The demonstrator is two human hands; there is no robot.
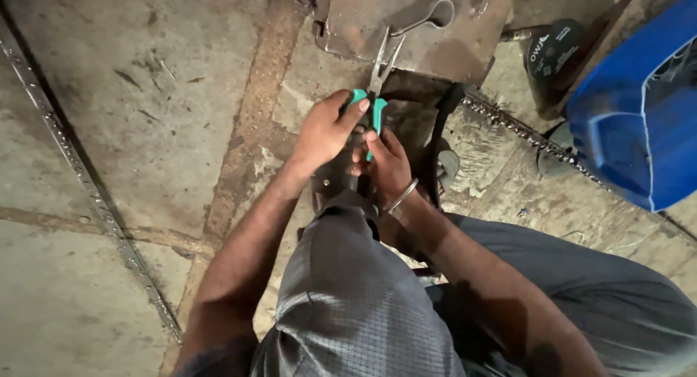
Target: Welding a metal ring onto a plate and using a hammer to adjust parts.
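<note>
Both my hands meet over a pair of pliers (377, 79) with teal handles and thin metal jaws that point up at a rusty metal plate (406, 21). My left hand (327, 130) wraps around the left teal handle. Just below it, my right hand (388, 163), with a metal bangle on the wrist, holds the lower end of the handles. Whatever the jaw tips meet at the plate's edge is too small to make out. My bent knee in grey trousers (348, 290) fills the bottom centre.
A blue plastic machine housing (639, 108) stands at the right. A dark grinding disc (552, 50) lies beside it, above a toothed metal strip (508, 123). A black cable (435, 145) curves down by my right hand. A long metal strip (87, 181) crosses the concrete floor at left.
</note>
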